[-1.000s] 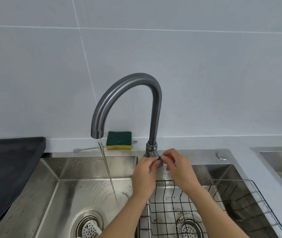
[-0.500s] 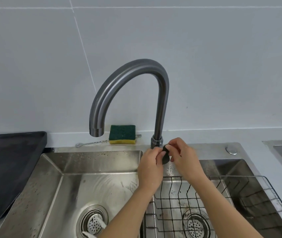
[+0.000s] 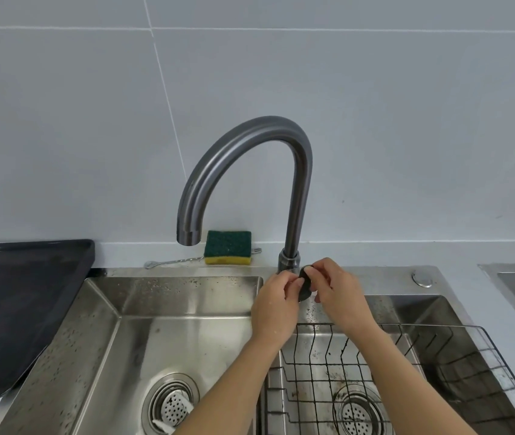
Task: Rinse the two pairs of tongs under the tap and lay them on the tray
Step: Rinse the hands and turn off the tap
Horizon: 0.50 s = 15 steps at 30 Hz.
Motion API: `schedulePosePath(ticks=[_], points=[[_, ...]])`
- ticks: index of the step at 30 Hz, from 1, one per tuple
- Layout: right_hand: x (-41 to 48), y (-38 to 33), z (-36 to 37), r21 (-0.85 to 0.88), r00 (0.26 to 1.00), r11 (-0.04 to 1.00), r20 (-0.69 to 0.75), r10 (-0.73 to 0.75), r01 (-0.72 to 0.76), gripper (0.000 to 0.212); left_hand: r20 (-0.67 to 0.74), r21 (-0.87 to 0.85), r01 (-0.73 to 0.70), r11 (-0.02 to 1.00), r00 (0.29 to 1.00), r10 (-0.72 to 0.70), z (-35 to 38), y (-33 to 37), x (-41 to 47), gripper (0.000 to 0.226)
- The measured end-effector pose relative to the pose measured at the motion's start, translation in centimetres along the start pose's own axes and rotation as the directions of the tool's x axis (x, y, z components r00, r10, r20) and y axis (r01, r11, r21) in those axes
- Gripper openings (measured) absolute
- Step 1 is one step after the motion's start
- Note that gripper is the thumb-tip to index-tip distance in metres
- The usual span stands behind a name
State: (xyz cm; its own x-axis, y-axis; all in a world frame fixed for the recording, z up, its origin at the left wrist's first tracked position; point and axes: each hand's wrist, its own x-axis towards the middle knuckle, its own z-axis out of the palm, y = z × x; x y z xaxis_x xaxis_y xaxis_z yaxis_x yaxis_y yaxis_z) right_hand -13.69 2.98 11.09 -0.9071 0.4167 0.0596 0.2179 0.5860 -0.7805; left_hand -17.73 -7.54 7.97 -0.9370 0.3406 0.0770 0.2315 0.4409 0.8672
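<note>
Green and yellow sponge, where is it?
Head view, left of centre: the green and yellow sponge sits behind the steel sink, between the spout and stem of the grey curved tap.

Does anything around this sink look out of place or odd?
Two small things. A white scrap lies caught in the left drain strainer. A thin metal utensil lies on the ledge behind the sink, partly hidden by the sponge. No tongs are in view, while both the left hand and right hand pinch the tap handle.
</note>
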Motion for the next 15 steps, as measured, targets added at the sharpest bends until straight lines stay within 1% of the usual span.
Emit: schedulePosePath(ticks=[4,9,15], points=[[-0.3,-0.2,-0.1,-0.036,1.0,0.999,0.004,0.006,-0.006,0.025,0.014,0.017,-0.004,1.0,1.0,0.004,-0.6,0.1,-0.3,0.019],[-0.8,-0.4,-0.3,-0.049,0.999,0.998,0.014,0.034,-0.034,0.025,0.035,0.038,0.002,0.999,0.999,-0.003,-1.4,0.1,-1.1,0.02],[-1.8,-0.9,-0.4,-0.124,1.0,0.992,0.008,0.019,-0.018,0.025,0.038,0.047,-0.001,0.999,0.999,-0.001,-3.1,-0.1,-2.3,0.02]])
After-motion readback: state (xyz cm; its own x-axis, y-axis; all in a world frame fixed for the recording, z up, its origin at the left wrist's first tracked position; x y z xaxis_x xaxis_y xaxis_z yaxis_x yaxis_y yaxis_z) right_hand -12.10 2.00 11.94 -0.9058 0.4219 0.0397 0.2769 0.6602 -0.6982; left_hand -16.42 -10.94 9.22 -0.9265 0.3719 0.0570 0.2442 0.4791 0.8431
